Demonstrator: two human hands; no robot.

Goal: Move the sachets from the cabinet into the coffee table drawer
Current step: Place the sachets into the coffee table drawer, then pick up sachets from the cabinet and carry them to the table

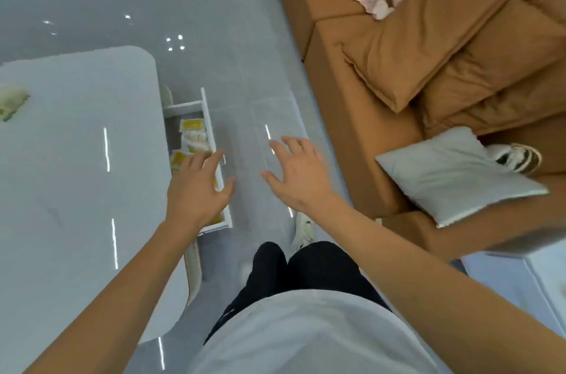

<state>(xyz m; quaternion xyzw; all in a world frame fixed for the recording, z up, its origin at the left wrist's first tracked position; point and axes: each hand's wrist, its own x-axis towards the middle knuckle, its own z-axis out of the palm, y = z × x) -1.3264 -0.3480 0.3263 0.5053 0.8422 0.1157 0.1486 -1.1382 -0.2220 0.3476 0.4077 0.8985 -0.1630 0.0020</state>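
Yellow sachets (191,140) already in the open coffee table drawer (211,128); both grips wide and empty, left hand (196,186) over it, right hand (295,174) clear — tuck stragglers below the rim.

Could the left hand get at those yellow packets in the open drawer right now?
Probably yes. The left hand is open, holds nothing and hovers right over the open drawer, where the yellow packets lie uncovered; only the tabletop overhangs the inner side.

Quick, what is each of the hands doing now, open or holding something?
Left hand: open, fingers spread over the drawer, holding nothing.
Right hand: open, holding nothing.
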